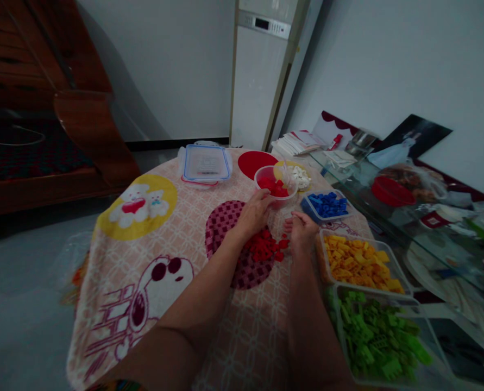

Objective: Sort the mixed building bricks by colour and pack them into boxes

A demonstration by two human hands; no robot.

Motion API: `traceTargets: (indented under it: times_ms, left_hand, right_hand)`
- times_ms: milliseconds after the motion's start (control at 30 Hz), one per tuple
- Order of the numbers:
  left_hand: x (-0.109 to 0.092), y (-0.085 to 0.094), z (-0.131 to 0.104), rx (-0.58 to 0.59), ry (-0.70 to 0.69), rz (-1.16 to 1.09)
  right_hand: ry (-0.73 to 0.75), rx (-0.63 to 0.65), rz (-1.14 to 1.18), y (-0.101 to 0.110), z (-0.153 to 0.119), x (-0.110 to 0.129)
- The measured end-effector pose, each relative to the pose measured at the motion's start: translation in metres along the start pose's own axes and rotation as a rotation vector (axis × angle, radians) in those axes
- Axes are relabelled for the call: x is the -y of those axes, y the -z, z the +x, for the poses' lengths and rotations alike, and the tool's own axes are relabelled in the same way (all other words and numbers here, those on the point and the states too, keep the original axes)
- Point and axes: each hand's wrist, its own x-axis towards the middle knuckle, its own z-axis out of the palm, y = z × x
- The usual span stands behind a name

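Red bricks (261, 247): we see a loose heap of them on the cloth-covered surface (236, 331), between our forearms, with a few strays just beside our right hand; more lie inside the tub.
Tub (283, 201): round and clear, it stands upright beyond the heap.
Left hand (258, 210): our bent fingers touch the tub's near left rim; we cannot tell whether they grip it.
Right hand (302, 231): it hovers right of the heap, near the tub, fingers curled inward; we cannot tell whether a brick is pinched in them.
Blue bricks (329, 205): they fill a small box, just beyond our right hand.
Yellow bricks (356, 260): we have these in a larger box, right of our right wrist.
Green bricks (380, 339): their box is the one nearest us.
White pieces (301, 177): just beyond the tub, to its right.
Lids (207, 163): stacked on the far left, well apart from our hands.
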Motion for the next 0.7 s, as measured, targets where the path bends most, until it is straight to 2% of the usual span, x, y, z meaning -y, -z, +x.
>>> traceTargets:
  times_ms: [233, 533, 700]
  left_hand:
    - [-0.003, 0.010, 0.002, -0.023, -0.050, -0.042]
    - [-0.010, 0.031, 0.004, 0.043, -0.009, -0.139]
    - [-0.012, 0.038, 0.004, -0.027, 0.035, -0.124]
  right_hand:
    - [-0.008, 0.004, -0.043, 0.001, 0.000, 0.001]
    - [-0.042, 0.001, -0.065, 0.001, 0.001, -0.001]
    - [-0.037, 0.012, -0.029, 0.002, 0.001, -0.004]
